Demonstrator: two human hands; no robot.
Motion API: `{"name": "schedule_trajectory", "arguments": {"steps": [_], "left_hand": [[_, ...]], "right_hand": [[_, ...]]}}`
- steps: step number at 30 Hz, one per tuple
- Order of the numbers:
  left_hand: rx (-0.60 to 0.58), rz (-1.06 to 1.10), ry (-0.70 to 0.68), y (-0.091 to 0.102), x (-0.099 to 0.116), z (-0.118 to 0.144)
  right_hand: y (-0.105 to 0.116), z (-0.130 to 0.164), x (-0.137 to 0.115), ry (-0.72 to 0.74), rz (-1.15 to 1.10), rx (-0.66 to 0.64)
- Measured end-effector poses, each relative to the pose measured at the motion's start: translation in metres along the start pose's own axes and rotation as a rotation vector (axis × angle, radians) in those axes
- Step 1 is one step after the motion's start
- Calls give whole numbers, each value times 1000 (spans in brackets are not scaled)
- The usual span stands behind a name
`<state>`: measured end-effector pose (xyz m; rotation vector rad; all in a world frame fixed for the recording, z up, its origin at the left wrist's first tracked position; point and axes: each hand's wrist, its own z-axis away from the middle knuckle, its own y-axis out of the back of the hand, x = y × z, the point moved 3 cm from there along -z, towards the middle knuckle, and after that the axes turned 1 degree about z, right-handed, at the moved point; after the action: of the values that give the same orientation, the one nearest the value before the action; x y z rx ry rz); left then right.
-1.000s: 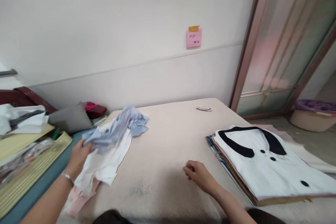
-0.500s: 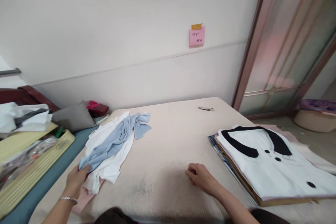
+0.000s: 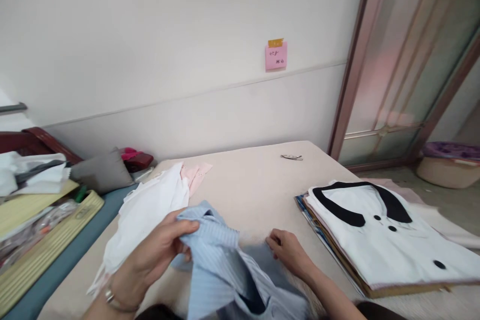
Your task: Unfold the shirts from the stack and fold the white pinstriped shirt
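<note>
Left hand draws a blue striped shirt onto the bed's near edge

Toward the bed's left edge lies a heap of white and pink garments; just right of it the left hand pinches the light blue striped shirt by a folded edge, the cloth draping toward the near edge. The right hand rests loosely curled on the cover, touching the shirt. Spreading it flat would likely go best with both hands on the hem. A folded white top sits by the right edge.

Blue shirt's lower part, cut off by bottom edge
</note>
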<state>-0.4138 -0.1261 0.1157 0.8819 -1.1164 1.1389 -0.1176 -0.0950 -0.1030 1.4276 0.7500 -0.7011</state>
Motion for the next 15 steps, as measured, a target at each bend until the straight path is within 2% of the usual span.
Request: {"name": "schedule_trajectory", "arguments": {"steps": [2, 4, 6, 8, 10, 12, 14, 15], "left_hand": [[-59, -32, 22, -7, -4, -39], [11, -120, -23, -2, 12, -82], [145, -184, -184, 11, 56, -117], [331, -124, -481, 29, 122, -133], [511, -40, -832, 50, 189, -126], [574, -41, -1122, 71, 237, -105], [706, -179, -1287, 97, 254, -80], [780, -301, -1283, 111, 251, -70]], "right_hand": [[-2, 1, -1, 16, -14, -21], [-3, 0, 1, 30, -42, -38], [-2, -3, 4, 34, -61, -39], [-1, -6, 8, 28, -48, -22], [1, -8, 10, 28, -20, -9], [0, -8, 9, 34, -6, -16], [-1, -6, 4, 42, 3, -31], [-2, -4, 2, 45, 12, -36]]}}
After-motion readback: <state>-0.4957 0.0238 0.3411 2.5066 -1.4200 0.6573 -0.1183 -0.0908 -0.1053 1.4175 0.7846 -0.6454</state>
